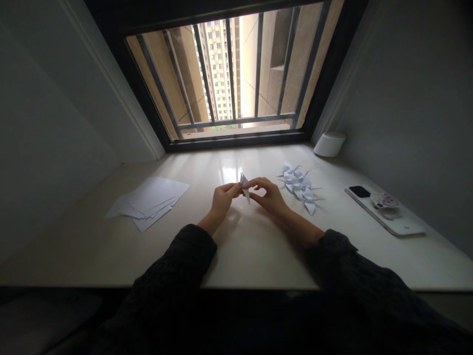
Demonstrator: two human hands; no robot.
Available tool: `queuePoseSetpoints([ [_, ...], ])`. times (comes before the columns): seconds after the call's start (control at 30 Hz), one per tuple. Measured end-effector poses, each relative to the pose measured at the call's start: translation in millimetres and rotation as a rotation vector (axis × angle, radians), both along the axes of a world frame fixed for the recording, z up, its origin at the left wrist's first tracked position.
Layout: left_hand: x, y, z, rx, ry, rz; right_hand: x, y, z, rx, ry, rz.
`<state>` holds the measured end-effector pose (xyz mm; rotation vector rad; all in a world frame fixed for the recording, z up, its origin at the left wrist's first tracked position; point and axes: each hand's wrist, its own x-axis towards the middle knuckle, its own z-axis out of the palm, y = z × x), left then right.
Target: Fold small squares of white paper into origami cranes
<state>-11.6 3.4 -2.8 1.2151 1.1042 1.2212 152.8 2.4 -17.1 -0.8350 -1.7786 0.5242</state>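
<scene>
Left hand [222, 198] and right hand [269, 194] pinch a folded white paper piece [244, 188] between their fingertips, above the pale tabletop [254, 256]. Folded paper cranes [299, 185] lie just beside the right hand; loose white sheets [148, 203] lie well left.
</scene>
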Motion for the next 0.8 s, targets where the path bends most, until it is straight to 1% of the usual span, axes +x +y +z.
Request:
queuePoseSetpoints([
  [0.17, 1.6, -1.4, 0.3, -0.005, 0.001, -0.039, -0.8, 1.6, -3.4, -0.016, 0.069, -0.036],
  [0.37, 3.4, -3.1, 0.6, -0.007, -0.007, -0.031, -2.1, 1.2, -4.3, -0.044, 0.111, -0.049],
  [0.5, 4.2, -3.8, -0.4, 0.007, -0.002, -0.025, -1.5, -0.3, -2.6, -0.088, 0.116, -0.064],
  [0.67, 4.8, -4.2, -2.5, 0.031, 0.019, -0.011, -1.6, 0.3, -2.6, -0.193, 0.134, -0.090],
  [0.8, 4.2, -2.8, -3.7, 0.029, 0.011, -0.002, -3.0, -0.7, -2.0, -0.197, 0.155, -0.094],
])
